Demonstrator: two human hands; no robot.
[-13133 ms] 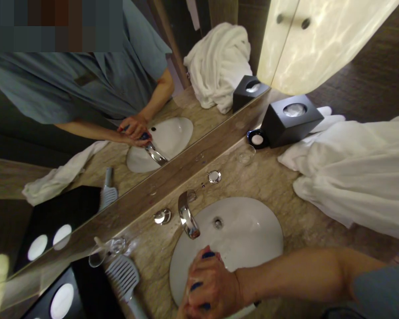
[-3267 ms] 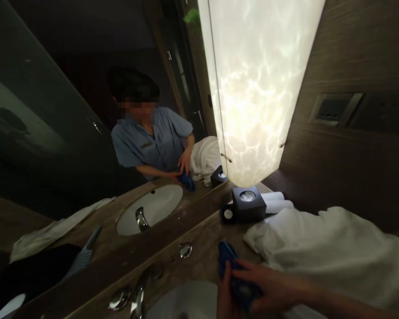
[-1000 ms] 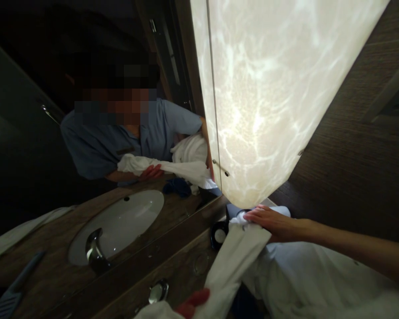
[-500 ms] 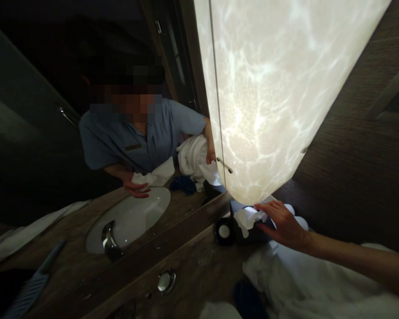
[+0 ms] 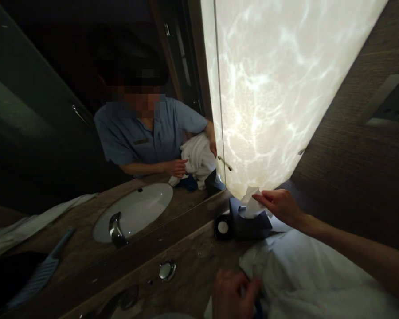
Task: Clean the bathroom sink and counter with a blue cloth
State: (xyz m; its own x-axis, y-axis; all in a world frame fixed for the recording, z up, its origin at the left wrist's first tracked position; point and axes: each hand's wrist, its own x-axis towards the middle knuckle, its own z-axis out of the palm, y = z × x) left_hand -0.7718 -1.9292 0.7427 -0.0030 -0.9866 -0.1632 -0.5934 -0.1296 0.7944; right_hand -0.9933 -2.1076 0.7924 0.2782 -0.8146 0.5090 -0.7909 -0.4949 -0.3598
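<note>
My right hand (image 5: pixel 279 205) is pinched on a white tissue (image 5: pixel 252 204) that sticks up out of a dark square tissue box (image 5: pixel 249 224) by the mirror. My left hand (image 5: pixel 234 293) is low at the frame's bottom edge with its fingers curled; a bit of white and blue shows under it, too dark to name. It rests at the edge of a heap of white towels (image 5: pixel 312 279) on the marble counter (image 5: pixel 193 274).
A small round black dish (image 5: pixel 222 227) stands left of the tissue box. A chrome knob (image 5: pixel 167 270) sits on the counter. A tall glowing lamp panel (image 5: pixel 272 93) hangs right above the box. The mirror (image 5: pixel 86 133) shows the basin, the faucet, a comb and my reflection.
A second ago both hands held a stretched white cloth; that cloth is gone from view. My right hand has moved onto the tissue above the box, and my left hand has dropped low by the towels.
</note>
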